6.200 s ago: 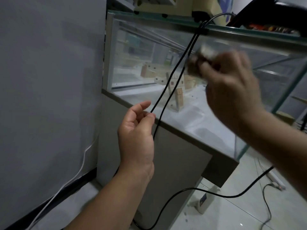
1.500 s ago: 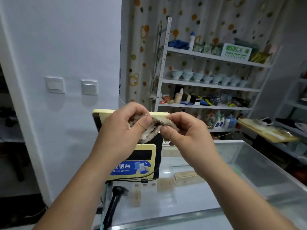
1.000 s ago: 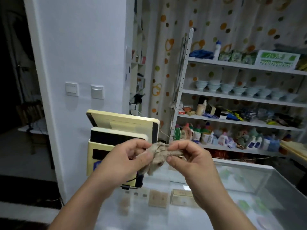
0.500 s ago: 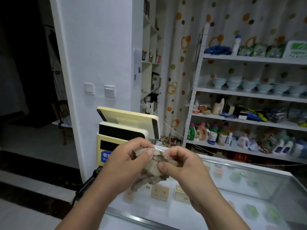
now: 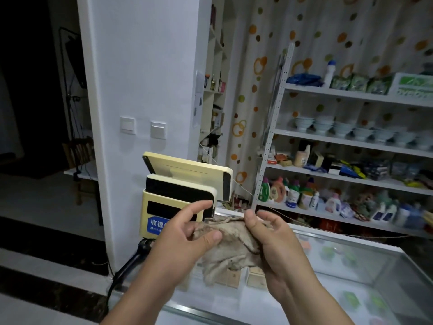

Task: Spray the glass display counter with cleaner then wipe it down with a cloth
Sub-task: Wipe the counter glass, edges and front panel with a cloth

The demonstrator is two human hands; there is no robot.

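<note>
Shop interior, dim, with a glass-topped counter (image 5: 351, 261) running across the lower right. Nearest the camera, both forearms reach forward over the counter's near edge, and between them hangs a crumpled beige cloth (image 5: 227, 249), held in the air above the glass rather than resting on it. The left hand (image 5: 185, 238) grips the cloth's left side, thumb pressed on top and index finger stretched out toward the register. The right hand (image 5: 269, 240) is closed around the cloth's right side, with the thumb on its upper edge. The lower folds of the cloth dangle just above a few small tan boxes (image 5: 234, 277) lying inside the case beneath the glass; green-labelled items show further right under the glass, too blurred to read.

At the counter's far left corner stands a pale yellow cash register (image 5: 178, 195) with two dark screens stacked one behind the other. A blue sticker on its front reads "收银", the rest being hidden by the left hand. A black handheld scanner (image 5: 131, 261) hangs below it at the left edge of the counter.

Behind the register a white wall carries two light switches (image 5: 143, 127). Further back on the right, white metal shelving (image 5: 351, 137) holds detergent bottles on the lowest level, assorted small goods above, a row of white bowls higher, and a green-printed box at the top whose writing cannot be read. A curtain with orange and brown dots (image 5: 328, 26) hangs behind.
</note>
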